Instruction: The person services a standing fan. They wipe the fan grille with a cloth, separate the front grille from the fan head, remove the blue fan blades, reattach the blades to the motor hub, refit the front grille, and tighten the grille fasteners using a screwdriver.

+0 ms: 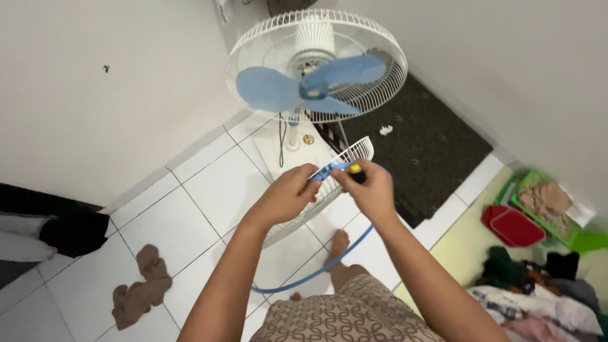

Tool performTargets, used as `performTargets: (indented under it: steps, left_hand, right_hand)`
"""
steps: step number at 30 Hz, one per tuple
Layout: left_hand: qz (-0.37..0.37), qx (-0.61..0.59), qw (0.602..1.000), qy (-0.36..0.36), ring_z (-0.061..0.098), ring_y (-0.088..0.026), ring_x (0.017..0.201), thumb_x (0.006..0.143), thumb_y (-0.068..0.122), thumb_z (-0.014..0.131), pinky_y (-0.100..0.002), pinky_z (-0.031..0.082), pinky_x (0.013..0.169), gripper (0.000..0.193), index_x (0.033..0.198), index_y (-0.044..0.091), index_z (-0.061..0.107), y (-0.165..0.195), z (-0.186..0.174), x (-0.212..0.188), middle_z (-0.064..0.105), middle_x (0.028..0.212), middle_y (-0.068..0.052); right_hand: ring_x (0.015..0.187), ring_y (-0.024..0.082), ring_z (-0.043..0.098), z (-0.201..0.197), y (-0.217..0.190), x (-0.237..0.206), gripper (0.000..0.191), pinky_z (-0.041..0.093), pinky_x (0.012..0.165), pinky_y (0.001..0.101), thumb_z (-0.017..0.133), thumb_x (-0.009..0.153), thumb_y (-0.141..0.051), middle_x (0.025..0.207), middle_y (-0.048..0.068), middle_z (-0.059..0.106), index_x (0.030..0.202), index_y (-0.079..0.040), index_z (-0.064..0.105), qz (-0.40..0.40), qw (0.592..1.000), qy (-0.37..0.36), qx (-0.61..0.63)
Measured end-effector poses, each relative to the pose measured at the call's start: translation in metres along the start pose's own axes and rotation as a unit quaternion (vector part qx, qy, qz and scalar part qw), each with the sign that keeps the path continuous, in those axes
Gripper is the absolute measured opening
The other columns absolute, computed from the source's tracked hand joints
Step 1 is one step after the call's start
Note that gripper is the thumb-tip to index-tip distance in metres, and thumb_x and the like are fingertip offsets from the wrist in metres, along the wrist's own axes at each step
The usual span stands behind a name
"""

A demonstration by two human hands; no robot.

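A white stand fan [316, 63] with blue blades [304, 85] stands ahead, its front open and the rear grille on. My left hand [288, 193] pinches the end of a blue plastic rim ring [316, 271] that loops down past my leg. My right hand [370, 190] holds a small yellow-handled tool [354, 169] at the ring's clasp. The loose white front grille [329, 187] leans below my hands, partly hidden by them.
A dark mat [418, 152] lies right of the fan base. A brown cloth [142, 285] sits on the white tiles at left. A green basket [551, 209], a red box [516, 227] and piled clothes [538, 297] lie at right. Walls close in behind.
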State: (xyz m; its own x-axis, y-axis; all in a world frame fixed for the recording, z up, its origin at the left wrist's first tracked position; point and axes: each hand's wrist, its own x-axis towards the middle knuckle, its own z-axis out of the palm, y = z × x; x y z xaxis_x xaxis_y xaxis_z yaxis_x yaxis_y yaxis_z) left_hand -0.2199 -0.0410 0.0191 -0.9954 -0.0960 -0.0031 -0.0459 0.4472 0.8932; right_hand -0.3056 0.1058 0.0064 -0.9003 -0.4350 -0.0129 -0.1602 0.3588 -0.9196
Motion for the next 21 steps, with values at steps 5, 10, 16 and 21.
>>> performTargets:
  steps: [5,10,16,21]
  left_hand:
    - [0.005,0.029,0.999,-0.021,0.055,-0.021,0.063,0.083,0.015,0.041,-0.032,0.044,0.058,0.019,0.096,0.001,0.047,0.008,-0.019,0.031,0.053,0.073,-0.010]
    - [0.056,0.136,0.989,0.021,0.055,-0.025,0.069,0.081,0.016,0.046,-0.035,0.042,0.059,0.019,0.094,0.004,0.052,0.023,-0.035,0.062,0.056,0.076,-0.011]
    - [0.038,0.178,0.981,0.072,0.056,-0.025,0.065,0.078,0.015,0.047,-0.036,0.042,0.056,0.017,0.090,0.006,0.056,0.038,-0.057,0.090,0.059,0.071,-0.008]
    - [0.082,0.209,0.968,0.111,0.057,-0.026,0.067,0.079,0.011,0.048,-0.036,0.042,0.061,0.010,0.081,0.006,0.057,0.049,-0.078,0.107,0.058,0.066,-0.008]
  right_hand:
    - [0.084,0.022,0.057,-0.041,-0.019,0.056,0.029,0.045,0.074,0.0291,0.069,0.069,-0.015,0.091,0.011,0.059,0.095,-0.005,0.060,-0.352,0.930,0.019,-0.107]
    - [0.079,0.022,0.059,-0.064,-0.057,0.118,0.045,0.046,0.067,0.0299,0.072,0.059,-0.021,0.091,0.008,0.061,0.100,-0.009,0.058,-0.312,0.904,-0.222,-0.192]
    - [0.061,0.021,0.056,-0.072,-0.079,0.160,0.035,0.043,0.053,0.0309,0.074,0.054,-0.026,0.067,0.008,0.058,0.083,-0.009,0.064,-0.340,0.855,-0.297,-0.254]
    - [0.053,0.020,0.053,-0.071,-0.097,0.180,0.022,0.041,0.049,0.0311,0.068,0.062,-0.025,0.060,0.007,0.056,0.078,-0.010,0.065,-0.289,0.865,-0.298,-0.282]
